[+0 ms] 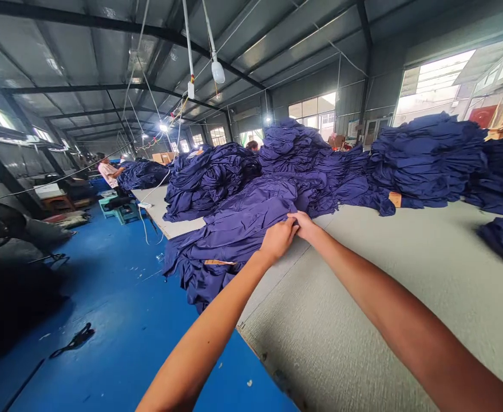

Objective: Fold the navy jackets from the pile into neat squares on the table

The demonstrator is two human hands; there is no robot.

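A co-worker is beside green stools on a blue floor.

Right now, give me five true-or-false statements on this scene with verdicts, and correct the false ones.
1. The left hand and right hand both touch the navy fabric. True.
2. Both hands wear gloves. False: they are bare.
3. The floor is grey concrete. False: it is painted blue.
4. A co-worker in a white shirt is at the far left. True.
5. The fabric lies in one flat sheet. False: it is heaped in several piles along the grey table.
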